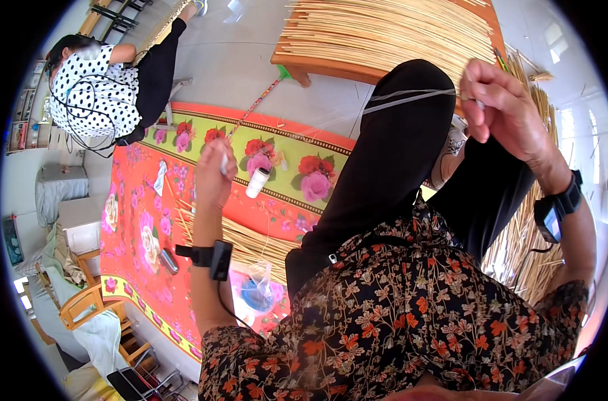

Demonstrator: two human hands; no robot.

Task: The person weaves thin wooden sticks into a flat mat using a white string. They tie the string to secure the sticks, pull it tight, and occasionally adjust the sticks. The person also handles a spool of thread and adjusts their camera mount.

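Pale, translucent strands of thread (pixel 411 94) stretch across my raised black-trousered knee. My right hand (pixel 498 103), lifted at the right, pinches their end between bent fingers. Out to the left, my left hand (pixel 215 167) is closed and slightly blurred. A small white bit shows at its fingers, and the strands fade faintly toward it, so what it grips is unclear. Just right of that hand, a white thread spool (pixel 258 182) lies on the red flowered cloth (pixel 140 194). Each wrist wears a black strapped device.
Thin sticks cover a wooden table (pixel 304 65) ahead; more sticks (pixel 250 244) lie on the cloth and at my right. A clear bag with something blue (pixel 257 294) sits near my left elbow. Another person (pixel 93 90) in a dotted top sits far left, above wooden chairs (pixel 93 304).
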